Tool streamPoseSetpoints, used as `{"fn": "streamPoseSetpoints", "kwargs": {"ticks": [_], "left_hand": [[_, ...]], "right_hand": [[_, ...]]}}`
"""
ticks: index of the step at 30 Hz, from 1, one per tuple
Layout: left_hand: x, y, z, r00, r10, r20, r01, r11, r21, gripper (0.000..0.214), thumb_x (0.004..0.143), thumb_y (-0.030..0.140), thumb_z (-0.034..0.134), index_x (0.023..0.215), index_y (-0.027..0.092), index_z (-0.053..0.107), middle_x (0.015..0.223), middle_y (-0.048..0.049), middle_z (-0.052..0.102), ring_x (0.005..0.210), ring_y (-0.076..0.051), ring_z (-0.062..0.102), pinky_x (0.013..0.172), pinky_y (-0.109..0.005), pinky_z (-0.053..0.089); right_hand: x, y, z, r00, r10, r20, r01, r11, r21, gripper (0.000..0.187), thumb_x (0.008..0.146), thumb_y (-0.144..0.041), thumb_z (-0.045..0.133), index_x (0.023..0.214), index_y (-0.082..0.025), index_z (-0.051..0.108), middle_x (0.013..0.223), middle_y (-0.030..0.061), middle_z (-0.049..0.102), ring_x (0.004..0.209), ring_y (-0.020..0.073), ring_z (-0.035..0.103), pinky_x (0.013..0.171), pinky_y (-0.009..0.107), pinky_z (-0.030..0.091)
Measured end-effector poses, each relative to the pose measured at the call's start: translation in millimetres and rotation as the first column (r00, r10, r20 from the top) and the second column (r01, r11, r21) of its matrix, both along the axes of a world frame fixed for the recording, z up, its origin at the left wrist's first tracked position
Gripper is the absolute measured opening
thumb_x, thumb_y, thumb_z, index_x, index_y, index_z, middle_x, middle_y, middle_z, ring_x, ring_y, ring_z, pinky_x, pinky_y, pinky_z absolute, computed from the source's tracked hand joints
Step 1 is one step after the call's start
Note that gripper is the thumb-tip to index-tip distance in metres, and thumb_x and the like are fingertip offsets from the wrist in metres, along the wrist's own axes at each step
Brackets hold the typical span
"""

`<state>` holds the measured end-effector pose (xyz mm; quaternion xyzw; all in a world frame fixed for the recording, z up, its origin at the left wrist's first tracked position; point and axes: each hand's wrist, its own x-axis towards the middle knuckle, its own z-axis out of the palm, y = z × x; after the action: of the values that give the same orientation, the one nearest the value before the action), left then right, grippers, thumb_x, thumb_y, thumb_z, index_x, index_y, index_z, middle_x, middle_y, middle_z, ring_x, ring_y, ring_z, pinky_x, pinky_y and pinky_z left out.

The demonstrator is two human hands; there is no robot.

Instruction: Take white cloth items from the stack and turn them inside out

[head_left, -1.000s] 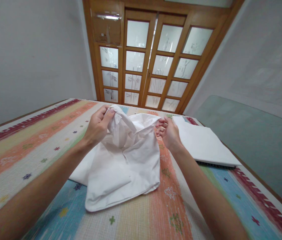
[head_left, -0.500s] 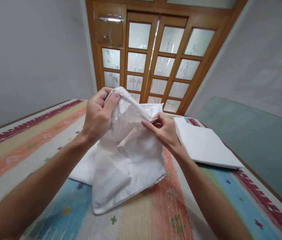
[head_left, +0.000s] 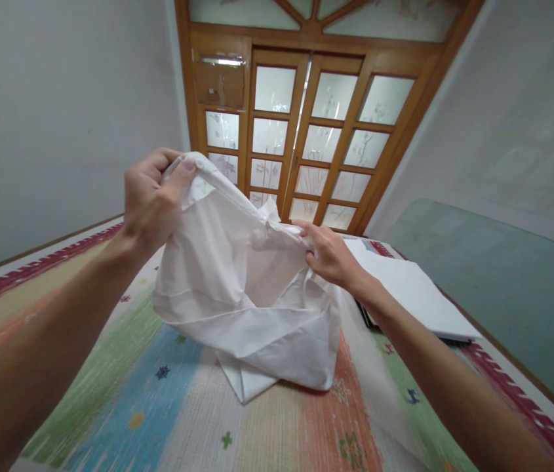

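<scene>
A white cloth garment, by its look a shirt (head_left: 261, 334), is held up in loose folds between my two hands. At its upper left corner, my left hand (head_left: 156, 190) is closed, thumb pressed over the thick edge. My right hand (head_left: 328, 252) pinches the same edge farther right, with the index finger lying along it. Between the hands the edge runs slanting down to the right, and the cloth below gapes in a hollow. The lower folds hang over the bed cover, a pointed corner at the bottom. Some fingertips are hidden behind the cloth.
A striped, patterned cover (head_left: 158, 406) lies under the garment. To the right, a folded white cloth (head_left: 419, 295) rests on something dark. Beyond stands a pale green panel (head_left: 493, 282) along the right edge. Wooden doors with glass panes (head_left: 301, 131) are at the back, between plain walls.
My left hand has moved left and slightly up, drawing the garment's edge out wider between my hands. The cloth's lower part has swung and its hollow has opened. The camera view has tilted up somewhat.
</scene>
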<state>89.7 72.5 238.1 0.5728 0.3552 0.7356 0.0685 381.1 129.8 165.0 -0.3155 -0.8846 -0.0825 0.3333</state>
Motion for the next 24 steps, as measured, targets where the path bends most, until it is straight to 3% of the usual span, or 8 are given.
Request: {"fn": "streamPoseSetpoints", "kwargs": {"ticks": [4,7,9,12,15,17,21,24], "left_hand": [[-16,-15,-13.5,0.998,-0.018,-0.068,0.008,0.990,-0.141,0.016,0.083,0.028,0.067,0.078,0.013,0.067,0.063,0.0014,0.058,0.053,-0.007,0.044,0.045,-0.017,0.031],[-29,-19,-24.1,0.973,-0.148,-0.175,0.084,0.940,-0.329,0.022,0.082,0.037,0.066,0.081,0.015,0.068,0.064,0.0007,0.061,0.052,-0.008,0.046,0.045,-0.017,0.033],[-38,-19,-31.5,0.886,-0.349,-0.306,0.143,0.832,-0.537,0.027,0.081,0.043,0.065,0.079,0.017,0.069,0.066,-0.0007,0.063,0.055,-0.011,0.052,0.046,-0.018,0.036],[-45,-18,-44.7,0.601,-0.690,-0.403,0.145,0.590,-0.795,0.023,0.077,0.043,0.066,0.077,0.021,0.073,0.079,-0.0034,0.070,0.072,-0.018,0.062,0.059,-0.022,0.045],[-40,-16,-64.4,0.408,-0.854,-0.322,0.105,0.394,-0.913,0.018,0.068,0.039,0.074,0.072,0.022,0.073,0.080,-0.0022,0.072,0.077,-0.019,0.063,0.066,-0.023,0.045],[-32,-11,-82.0,0.452,-0.836,-0.310,0.065,0.378,-0.924,0.025,0.068,0.044,0.073,0.076,0.021,0.072,0.075,-0.0014,0.070,0.070,-0.017,0.062,0.062,-0.022,0.043],[-13,9,-118.3,0.733,-0.568,-0.374,-0.016,0.536,-0.844,0.038,0.073,0.052,0.065,0.089,0.018,0.068,0.077,-0.0026,0.069,0.066,-0.016,0.059,0.057,-0.023,0.040],[0,20,-133.7,0.717,-0.613,-0.331,0.017,0.490,-0.872,0.034,0.072,0.049,0.065,0.078,0.016,0.068,0.069,-0.0026,0.067,0.063,-0.016,0.057,0.056,-0.023,0.039]], "right_hand": [[21,29,12.0,0.994,0.105,0.029,-0.107,0.992,0.066,0.031,0.084,-0.009,0.049,0.108,-0.023,0.064,0.106,0.0084,0.065,0.100,0.0233,0.058,0.087,0.038,0.045],[26,39,10.6,0.996,0.091,0.012,-0.092,0.993,0.079,0.024,0.088,-0.012,0.051,0.099,-0.024,0.068,0.110,0.0082,0.065,0.102,0.0234,0.055,0.089,0.040,0.043],[21,36,3.4,1.000,-0.012,0.024,0.010,0.997,0.072,0.022,0.084,-0.011,0.054,0.093,-0.023,0.070,0.111,0.0084,0.065,0.103,0.0257,0.052,0.092,0.045,0.040],[1,19,-10.8,0.992,-0.128,-0.008,0.128,0.991,0.035,0.025,0.074,-0.007,0.059,0.092,-0.020,0.072,0.108,0.0101,0.065,0.101,0.0280,0.051,0.093,0.047,0.038],[-30,-5,-24.6,0.999,-0.050,-0.015,0.048,0.992,-0.115,0.021,0.073,-0.007,0.058,0.086,-0.018,0.070,0.092,0.0080,0.066,0.089,0.0228,0.056,0.084,0.037,0.042],[-51,-18,-33.4,0.999,0.044,0.027,-0.035,0.964,-0.264,0.009,0.076,-0.013,0.060,0.078,-0.017,0.068,0.078,0.0044,0.066,0.075,0.0180,0.057,0.073,0.030,0.042],[-82,-26,-51.4,0.996,0.037,0.076,-0.007,0.932,-0.363,0.012,0.083,-0.025,0.062,0.075,-0.016,0.066,0.074,0.0045,0.067,0.067,0.0160,0.057,0.064,0.027,0.037],[-92,-21,-61.8,0.995,-0.043,0.093,0.075,0.925,-0.372,0.017,0.086,-0.029,0.061,0.076,-0.015,0.065,0.075,0.0063,0.068,0.068,0.0168,0.058,0.061,0.027,0.034]]}}
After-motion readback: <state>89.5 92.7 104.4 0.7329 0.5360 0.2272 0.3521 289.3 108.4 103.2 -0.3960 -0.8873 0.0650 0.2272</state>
